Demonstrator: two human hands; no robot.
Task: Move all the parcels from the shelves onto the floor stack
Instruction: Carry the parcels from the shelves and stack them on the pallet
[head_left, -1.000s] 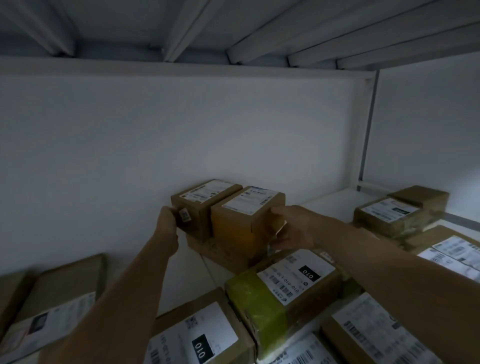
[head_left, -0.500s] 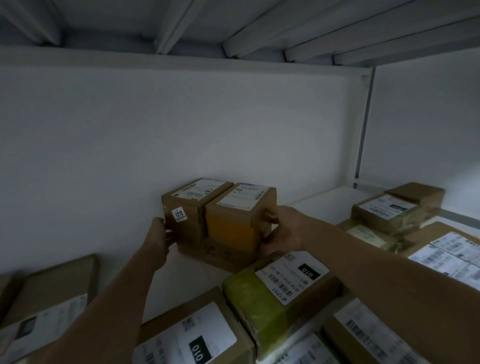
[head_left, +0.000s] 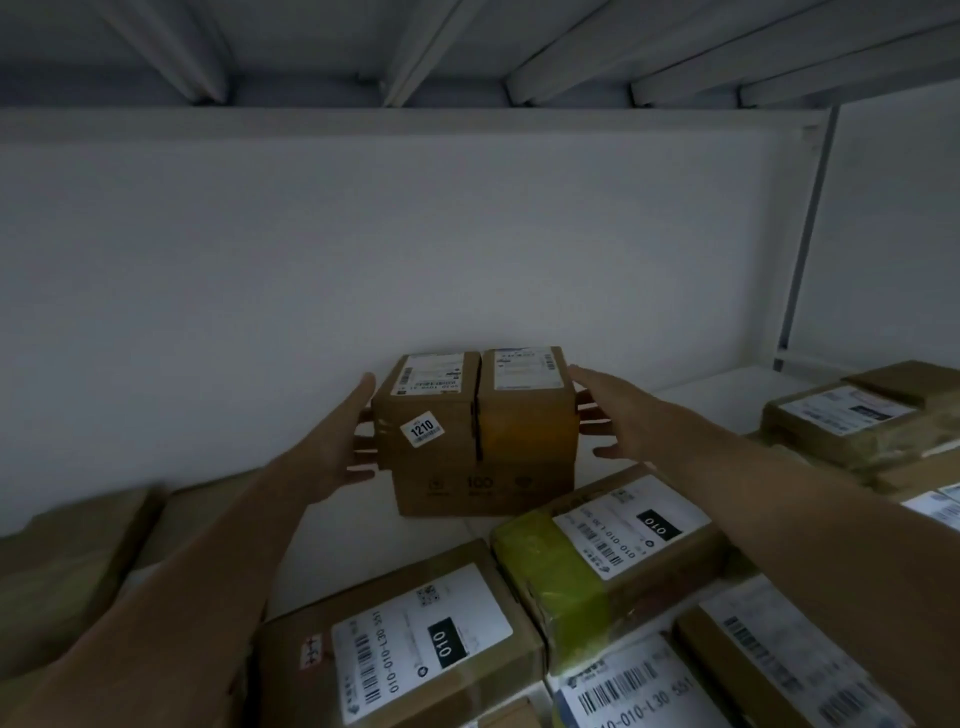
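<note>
I reach toward three stacked brown boxes at the back of the white shelf (head_left: 727, 387), against the wall. Two small ones sit side by side, touching, on top of one wide box (head_left: 483, 488). The left small box (head_left: 431, 400) carries a white shipping label on top and a tilted white sticker (head_left: 422, 429) reading "1210" on its front. The right small box (head_left: 527, 415) has a top label too, but its print is too blurred to read. The wide box shows a faint "100" on its front.

My left hand (head_left: 337, 447) is released, fingers straight and spread at the left small box's side. My right hand (head_left: 618, 415) is released the same way at the right small box's side. I cannot tell whether either one presses the cardboard.

Nearer me lie more parcels. A green-taped parcel (head_left: 550, 577) bears a black tag "010" and the line "010-010-L30". The front parcel (head_left: 291, 670) also shows "010", with "010-010-L-30 551". That makes two black "010" tags. A white label at the bottom edge (head_left: 623, 696) reads "010-010-L30 551".
</note>
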